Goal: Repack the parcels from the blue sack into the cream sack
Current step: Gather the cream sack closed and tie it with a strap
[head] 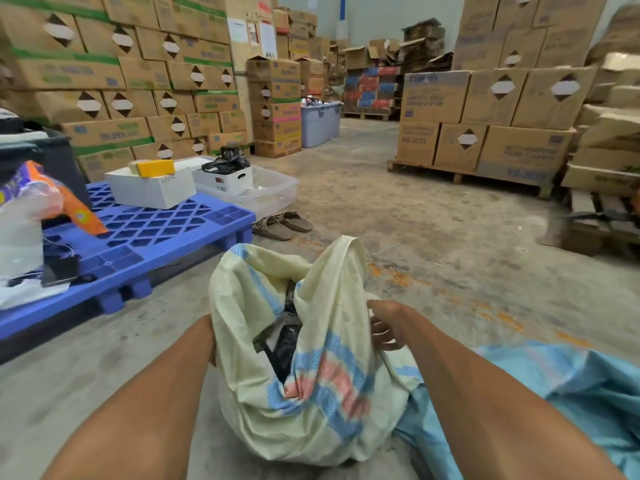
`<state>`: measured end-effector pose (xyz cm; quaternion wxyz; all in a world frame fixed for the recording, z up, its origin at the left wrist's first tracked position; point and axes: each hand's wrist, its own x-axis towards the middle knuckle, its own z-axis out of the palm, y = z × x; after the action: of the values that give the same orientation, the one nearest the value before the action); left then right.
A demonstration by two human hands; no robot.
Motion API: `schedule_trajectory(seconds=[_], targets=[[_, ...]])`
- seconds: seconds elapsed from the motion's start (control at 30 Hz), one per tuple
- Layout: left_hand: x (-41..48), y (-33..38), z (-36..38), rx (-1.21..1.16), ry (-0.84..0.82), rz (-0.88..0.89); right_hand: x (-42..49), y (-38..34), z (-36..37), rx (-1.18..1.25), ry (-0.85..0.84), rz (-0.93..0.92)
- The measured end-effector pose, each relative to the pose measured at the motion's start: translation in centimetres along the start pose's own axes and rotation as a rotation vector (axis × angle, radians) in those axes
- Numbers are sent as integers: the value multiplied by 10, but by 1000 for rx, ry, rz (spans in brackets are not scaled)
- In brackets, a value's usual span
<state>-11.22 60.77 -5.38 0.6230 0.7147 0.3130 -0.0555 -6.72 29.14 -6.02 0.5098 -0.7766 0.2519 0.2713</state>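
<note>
Because the cream sack [311, 410] stands slumped on the floor [415, 220] with only loose fabric keeping its mouth wide, the biggest risk, as I judge it, is that the tall far flap folds inward and closes the opening. The next parcel would then land on cloth and slide out onto the concrete. The blue sack [571, 386] lies flat and crumpled at near right, touching the cream sack's base. Any parcels lying in its folds could be missed, since none shows from here. Dark wrapped parcels [285, 344] sit deep in the cream sack's mouth, and a hard tug on one rim could tip the sack left toward the blue pallet [145, 230].

The left grip [210, 344] is against the sack's left wall, its fingers hidden behind the fabric, so I cannot tell whether it clutches anything. The right grip [384, 327] sits just beside the right rim with its fingers loosely curled and nothing visibly between them. I judge it released, which leaves that side unsupported.

Counted: one blue pallet, one blue sack, one cream sack, two grips, and two sandals [282, 225] on the floor beyond the sack. At least two parcels show, and any others are hidden.
</note>
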Motion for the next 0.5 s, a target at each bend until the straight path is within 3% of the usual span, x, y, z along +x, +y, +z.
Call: schedule_trajectory(seconds=[0.13,0.2,0.3,0.4,0.5], targets=[[5,-5,8,222,-166,-69,13,-8,14,-18,-84,-38],[7,8,14,318,-154,-72,11,-14,11,105,-113,-76],[85,21,9,188,-125,-29,-7,-40,-9,278,-28,-148],[95,84,11,-5,-15,148,-36,-87,-39,417,132,-329],[-50,190,12,-110,48,502,-106,-143,-59,508,333,-633]])
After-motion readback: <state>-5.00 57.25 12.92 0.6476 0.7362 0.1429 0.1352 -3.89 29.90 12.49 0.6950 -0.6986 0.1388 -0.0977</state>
